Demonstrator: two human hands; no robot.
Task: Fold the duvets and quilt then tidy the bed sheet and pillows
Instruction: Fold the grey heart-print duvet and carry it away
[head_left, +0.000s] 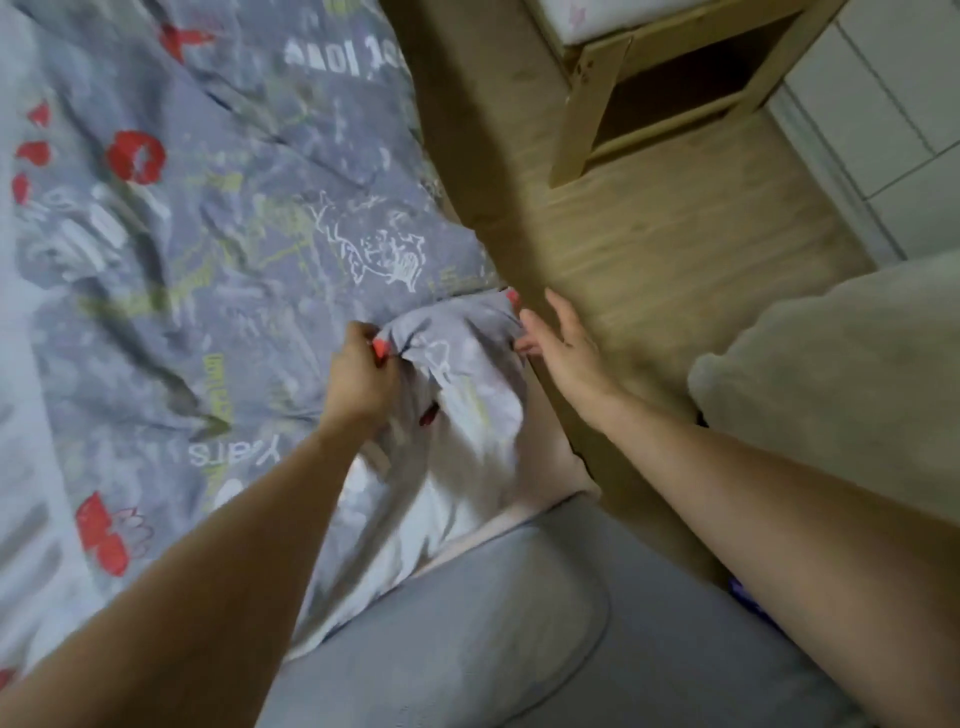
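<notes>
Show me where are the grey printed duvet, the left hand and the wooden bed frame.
grey printed duvet (218, 218): head view, flat middle of the fabric.
left hand (358, 371): head view, back of the hand gripping the duvet corner.
wooden bed frame (576, 109): head view, front leg.

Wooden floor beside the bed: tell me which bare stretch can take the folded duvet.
Free: the wooden floor between the bed's edge, the wooden frame and the white cabinet. Crowded: by the grey printed duvet corner, where the left hand grips cloth and the right hand touches it, with the pale fluffy blanket alongside.
</notes>
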